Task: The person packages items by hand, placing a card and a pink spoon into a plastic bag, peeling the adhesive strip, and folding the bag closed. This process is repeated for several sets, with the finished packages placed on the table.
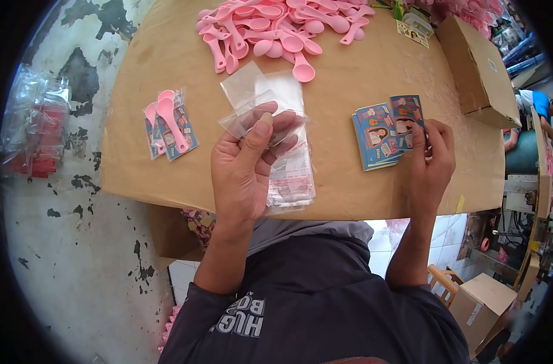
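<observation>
My left hand (252, 145) pinches a clear plastic bag (243, 85) between thumb and fingers, above a stack of clear plastic bags (291, 182) on the table. On the right, my right hand (431, 158) has its fingers closed on a printed card (404, 112), lifted at the side of a stack of blue printed cards (376, 136). To the left lie packed pink spoons (167, 112) on similar cards. A large heap of pink measuring spoons (270, 30) covers the far side of the table.
The brown-covered table (131, 145) has a cardboard box (477, 73) at its right edge. More clear and red packets (46, 127) hang or lie at the far left. Another person (531, 115) is at the right, above a second cardboard box (483, 303) on the floor.
</observation>
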A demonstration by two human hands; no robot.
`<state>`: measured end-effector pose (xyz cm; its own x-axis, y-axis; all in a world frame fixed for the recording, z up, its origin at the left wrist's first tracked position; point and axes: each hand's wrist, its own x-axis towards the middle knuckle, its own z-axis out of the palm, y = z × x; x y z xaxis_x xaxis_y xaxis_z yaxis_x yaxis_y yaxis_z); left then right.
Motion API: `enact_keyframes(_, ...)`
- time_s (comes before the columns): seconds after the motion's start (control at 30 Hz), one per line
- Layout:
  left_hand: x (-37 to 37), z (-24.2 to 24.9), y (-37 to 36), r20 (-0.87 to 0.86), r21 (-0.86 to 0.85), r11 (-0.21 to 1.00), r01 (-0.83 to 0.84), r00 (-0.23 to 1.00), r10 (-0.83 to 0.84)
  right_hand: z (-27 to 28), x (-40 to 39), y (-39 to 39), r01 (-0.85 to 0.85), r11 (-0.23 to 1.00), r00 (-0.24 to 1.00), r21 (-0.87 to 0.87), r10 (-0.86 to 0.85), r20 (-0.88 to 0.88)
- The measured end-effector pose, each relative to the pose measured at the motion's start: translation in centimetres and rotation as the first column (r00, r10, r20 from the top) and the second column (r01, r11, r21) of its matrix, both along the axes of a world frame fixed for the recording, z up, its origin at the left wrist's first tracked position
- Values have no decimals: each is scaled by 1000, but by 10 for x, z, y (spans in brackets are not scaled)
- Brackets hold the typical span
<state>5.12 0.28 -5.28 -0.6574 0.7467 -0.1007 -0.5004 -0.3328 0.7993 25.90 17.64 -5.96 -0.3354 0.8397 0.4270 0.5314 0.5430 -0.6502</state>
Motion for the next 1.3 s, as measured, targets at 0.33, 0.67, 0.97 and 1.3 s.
enact_keyframes(0.33,19,7,10,11,83,995,55,998,-57,24,-30,-60,-613,489,771,-620,200,-605)
enact_keyframes(0.67,19,5,4,51,126,992,21,998,-27,25,-40,-76,-624,575,721,-529,164,-673)
enact_keyframes(0.97,20,4,4,13,100,993,57,998,-59,26,-30,-57,-664,399,748,-632,348,-565)
enact_keyframes(1.3,29,-3,9,-7,125,990,68,998,-68,25,-37,-54,-680,470,718,-563,274,-639)
